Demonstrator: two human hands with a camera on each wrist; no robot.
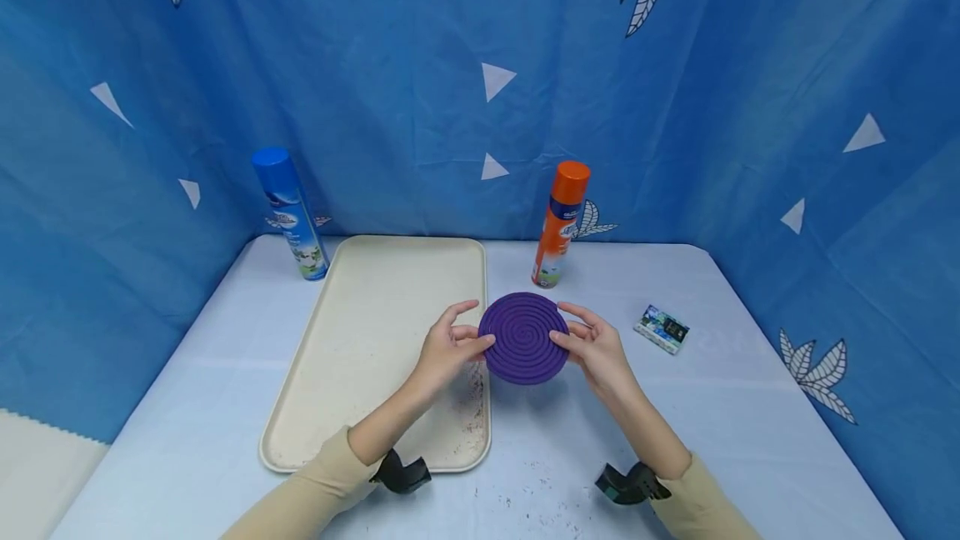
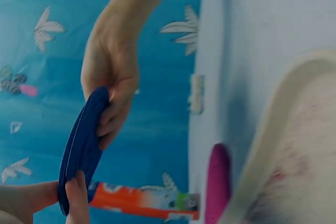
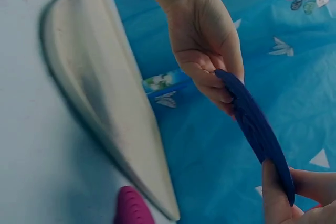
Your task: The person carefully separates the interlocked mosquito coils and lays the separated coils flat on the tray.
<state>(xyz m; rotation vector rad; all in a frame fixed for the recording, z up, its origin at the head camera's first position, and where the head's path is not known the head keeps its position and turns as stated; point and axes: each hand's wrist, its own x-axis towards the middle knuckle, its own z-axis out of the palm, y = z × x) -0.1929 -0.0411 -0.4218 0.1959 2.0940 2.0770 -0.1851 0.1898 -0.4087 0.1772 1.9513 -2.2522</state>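
A round purple coaster (image 1: pixel 523 338) with a spiral of raised rings is held up over the table beside the tray's right edge. My left hand (image 1: pixel 448 344) pinches its left rim, thumb on the near face. At the opposite rim, my right hand (image 1: pixel 596 348) grips it between thumb and fingers. Both wrist views show the coaster (image 2: pixel 83 140) edge-on, looking dark blue. Below it a magenta ridged thing (image 3: pixel 132 205) with a rounded end lies by the tray; the head view hides it behind the coaster.
A large cream tray (image 1: pixel 390 298) with reddish-brown specks lies at the left. Behind stand a blue spray can (image 1: pixel 291 215), left of the tray, and an orange spray can (image 1: pixel 559 219). A small printed packet (image 1: pixel 663 329) lies at the right. Blue curtains (image 1: pixel 420 90) border the white table.
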